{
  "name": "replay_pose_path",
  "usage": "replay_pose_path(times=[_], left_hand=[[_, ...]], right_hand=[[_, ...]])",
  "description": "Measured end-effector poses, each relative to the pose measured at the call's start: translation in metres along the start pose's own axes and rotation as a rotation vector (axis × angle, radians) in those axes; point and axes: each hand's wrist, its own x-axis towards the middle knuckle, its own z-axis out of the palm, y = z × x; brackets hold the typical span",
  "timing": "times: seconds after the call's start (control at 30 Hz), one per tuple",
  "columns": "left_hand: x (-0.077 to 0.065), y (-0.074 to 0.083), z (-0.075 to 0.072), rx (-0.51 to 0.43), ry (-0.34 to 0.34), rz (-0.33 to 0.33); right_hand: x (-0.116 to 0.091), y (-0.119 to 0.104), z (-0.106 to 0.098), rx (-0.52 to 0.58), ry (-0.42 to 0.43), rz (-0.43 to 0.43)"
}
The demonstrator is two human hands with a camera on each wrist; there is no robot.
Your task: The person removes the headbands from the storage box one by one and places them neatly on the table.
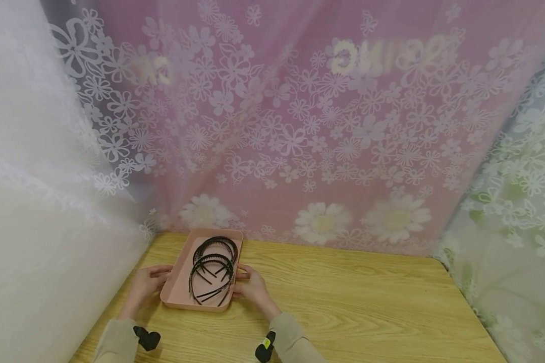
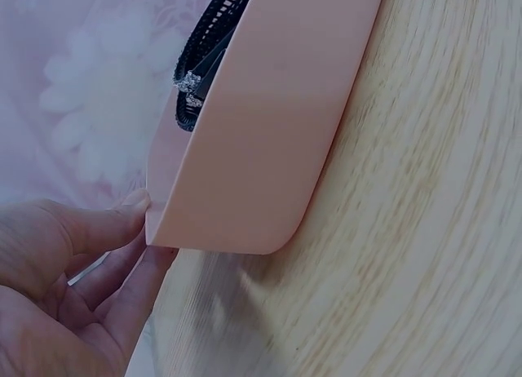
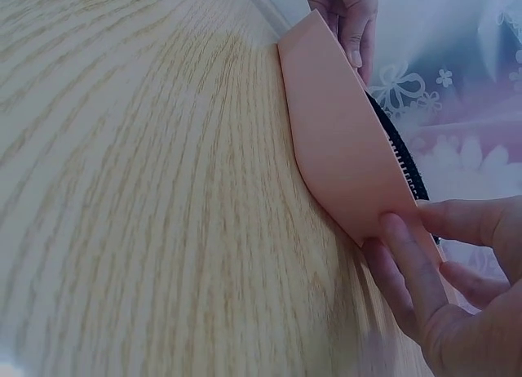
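Note:
A shallow pink tray point(image 1: 195, 306) lies on the wooden table at its left part, with several black toothed headbands point(image 1: 212, 255) overlapping inside it. At the tray's left side my left hand point(image 1: 145, 285) grips the edge; in the left wrist view its thumb lies on the rim and its fingers lie below. My right hand point(image 1: 254, 290) holds the opposite side. The right wrist view shows fingers point(image 3: 412, 267) against the outer wall and one reaching over the rim. Sparkly silver bits point(image 2: 189, 83) show on one headband in the left wrist view.
The wood-grain table point(image 1: 345, 302) stretches out to the right of the tray. Behind it hangs a pink curtain point(image 1: 263, 196) with white flowers, close to the tray's far end. A white sheet point(image 1: 50, 227) borders the left, and a flowered curtain point(image 1: 518, 242) the right.

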Motion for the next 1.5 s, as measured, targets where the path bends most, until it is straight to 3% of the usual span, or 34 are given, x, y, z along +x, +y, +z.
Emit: replay_pose_path(times=[1.5], left_hand=[[-0.001,0.007,0.028,-0.034,-0.024,-0.004]], right_hand=[[-0.014,0.004,-0.032,0.064,-0.021,0.0]])
